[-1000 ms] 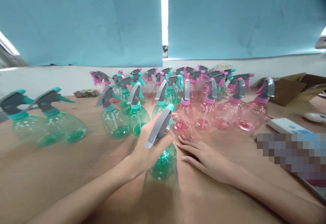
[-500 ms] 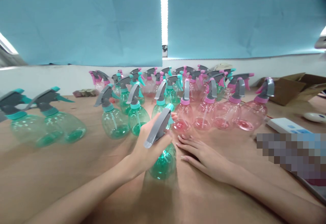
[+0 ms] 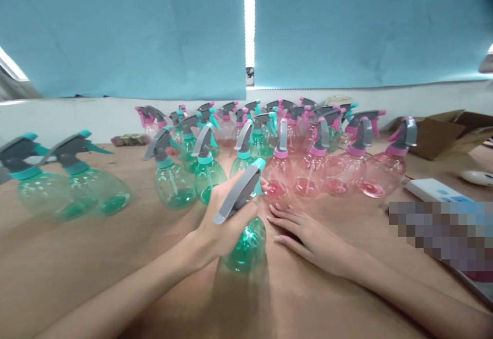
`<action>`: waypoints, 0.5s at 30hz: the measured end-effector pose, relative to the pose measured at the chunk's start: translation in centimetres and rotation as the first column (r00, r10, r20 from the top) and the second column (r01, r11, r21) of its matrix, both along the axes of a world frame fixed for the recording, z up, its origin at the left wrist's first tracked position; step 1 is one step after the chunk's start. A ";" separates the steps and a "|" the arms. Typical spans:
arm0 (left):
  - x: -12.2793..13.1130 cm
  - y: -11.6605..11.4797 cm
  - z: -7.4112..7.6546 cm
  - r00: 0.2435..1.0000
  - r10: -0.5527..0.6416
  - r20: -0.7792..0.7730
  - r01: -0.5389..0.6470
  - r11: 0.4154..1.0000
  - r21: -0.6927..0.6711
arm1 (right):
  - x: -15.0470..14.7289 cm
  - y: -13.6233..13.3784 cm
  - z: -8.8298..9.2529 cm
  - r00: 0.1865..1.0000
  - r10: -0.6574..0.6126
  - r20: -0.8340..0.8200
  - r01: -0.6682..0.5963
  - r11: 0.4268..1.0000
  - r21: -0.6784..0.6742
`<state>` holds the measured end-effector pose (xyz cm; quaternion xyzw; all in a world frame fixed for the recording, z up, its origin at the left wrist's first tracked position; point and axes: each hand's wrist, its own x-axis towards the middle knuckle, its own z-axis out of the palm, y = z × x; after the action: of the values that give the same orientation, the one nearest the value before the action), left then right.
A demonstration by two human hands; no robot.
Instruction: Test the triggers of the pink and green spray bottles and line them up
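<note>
Left hand [image 3: 223, 239] wrapped snugly round the neck of a green bottle [image 3: 249, 244], thumb on the near side. Gray head [image 3: 236, 198] pokes up through the grip, teal nozzle away from the wearer and a bit right. Neck grip probably chosen as the slimmest part, keeping fingers near the trigger [image 3: 258, 187]; whether any finger presses it, cannot tell. Bottle is front and center on the table [image 3: 308, 308], leaning slightly; base seems to be down on the wood.

Right hand [image 3: 316, 239] just right of it, palm down on the table, fingers lightly spread, holding nothing. Likely resting there for support.

Beyond: 3 green bottles [image 3: 175, 187] at center-left, 4 pink bottles [image 3: 308, 174] to the right, a mixed cluster [image 3: 227, 123] behind; 2 more green bottles [image 3: 103, 195] far left. Front row split by color, presumably to keep kinds apart. Carton [image 3: 435, 133] and white box [image 3: 437, 191] at right, perhaps kept off the handling area.

Against 0.5 s ago: gray head's tail sits lower-left, base slightly left; right hand and standing bottles unchanged.
</note>
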<state>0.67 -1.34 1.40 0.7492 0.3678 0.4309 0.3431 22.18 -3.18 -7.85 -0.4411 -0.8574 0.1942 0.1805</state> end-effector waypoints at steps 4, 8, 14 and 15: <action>-0.2 0.2 -0.2 1.000 0.005 -0.011 -0.005 1.000 0.020 | -0.1 0.0 0.2 1.000 0.009 0.029 -0.009 1.000 -0.009; -0.4 0.2 -0.1 1.000 -0.004 -0.022 0.004 1.000 0.030 | -0.1 0.0 0.2 0.999 0.005 0.038 -0.005 1.000 0.002; -0.1 -0.1 0.1 0.999 0.025 -0.037 -0.024 0.999 0.032 | 0.0 0.0 0.1 0.999 0.008 0.045 -0.008 1.000 0.005; 0.0 -0.1 0.1 0.999 0.036 -0.033 -0.035 0.999 0.031 | 0.0 0.0 0.1 0.999 0.008 0.046 -0.009 1.000 0.007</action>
<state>0.66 -1.48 1.46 0.7548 0.3805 0.4296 0.3178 22.16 -3.17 -7.70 -0.4413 -0.8638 0.1819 0.1615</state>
